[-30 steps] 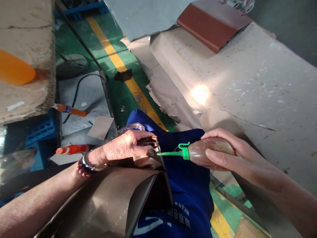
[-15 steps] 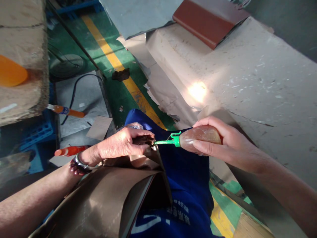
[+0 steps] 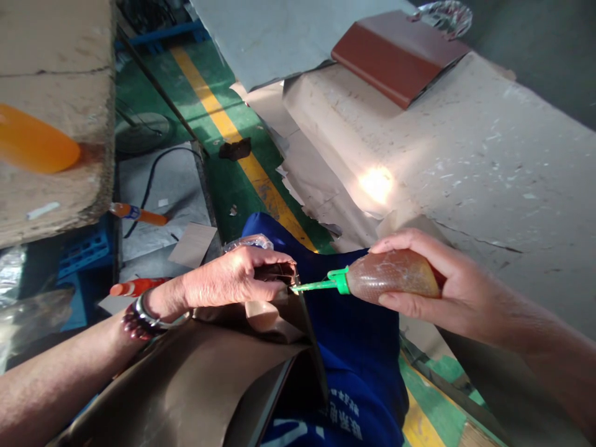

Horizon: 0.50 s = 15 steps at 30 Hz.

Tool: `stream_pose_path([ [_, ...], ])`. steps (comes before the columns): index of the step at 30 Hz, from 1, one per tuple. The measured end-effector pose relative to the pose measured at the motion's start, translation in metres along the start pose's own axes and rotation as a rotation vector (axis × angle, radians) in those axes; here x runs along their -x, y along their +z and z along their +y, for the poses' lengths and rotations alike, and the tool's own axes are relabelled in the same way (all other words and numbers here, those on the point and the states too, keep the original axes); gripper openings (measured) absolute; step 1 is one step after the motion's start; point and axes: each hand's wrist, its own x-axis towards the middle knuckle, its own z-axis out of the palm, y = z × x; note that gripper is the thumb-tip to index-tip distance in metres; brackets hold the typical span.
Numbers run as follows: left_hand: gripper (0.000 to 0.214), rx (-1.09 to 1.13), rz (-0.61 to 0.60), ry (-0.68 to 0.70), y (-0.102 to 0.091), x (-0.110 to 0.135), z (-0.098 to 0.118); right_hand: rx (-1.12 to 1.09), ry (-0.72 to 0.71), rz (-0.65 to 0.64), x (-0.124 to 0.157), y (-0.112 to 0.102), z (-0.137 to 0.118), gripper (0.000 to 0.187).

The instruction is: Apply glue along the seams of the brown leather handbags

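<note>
My right hand is closed around a brown squeeze bottle with a green nozzle. The nozzle tip touches the top corner of a brown folded panel that lies across my lap. My left hand pinches that corner of the panel, fingers curled over its edge, right beside the nozzle tip. A beaded bracelet and a metal bangle sit on my left wrist. Loose brown film hangs off the panel near the corner.
A paper-covered workbench stretches to the right with a reddish-brown panel on its far end. Left stands a cardboard-topped surface holding an orange bottle. Orange tubes lie on the floor by a yellow line.
The bottle's nozzle went up to the panel's corner half a second ago and stays there. My left hand keeps its pinch. The view has shifted a little.
</note>
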Motion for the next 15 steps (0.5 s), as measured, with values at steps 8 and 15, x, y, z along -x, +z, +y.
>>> stream_pose_path([
  [8,0.025,0.006,-0.054,0.055,-0.002,0.01,0.019,-0.141,0.136,0.051,0.012,-0.004,0.001,0.045],
  [15,0.022,-0.246,-0.008,0.098,-0.003,0.023,0.044,-0.076,0.112,0.081,0.024,-0.007,-0.005,0.043],
])
